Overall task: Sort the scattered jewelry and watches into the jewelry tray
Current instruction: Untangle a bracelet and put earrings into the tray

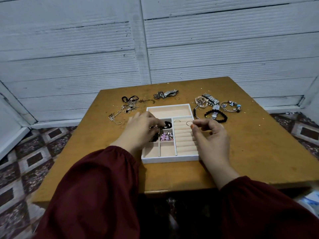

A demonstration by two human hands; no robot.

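Observation:
A white jewelry tray [170, 160] with peach lining sits mid-table. My left hand [139, 130] lies over its left compartments, fingers curled on a beaded bracelet [154, 127] beside a black bracelet [167, 124] and pink beads [166, 136]. My right hand [209, 135] pinches a thin ring [189, 123] above the ring rolls, where another ring [177, 120] stands. Loose chains [126, 107] lie far left, a watch [170, 93] at the back, bracelets and watches [209, 105] to the right.
The brown wooden table [259, 144] stands against a pale slatted wall. A small loose ring [177, 98] lies behind the tray. A charm bangle [231, 106] sits near the right edge. Patterned floor tiles show on both sides.

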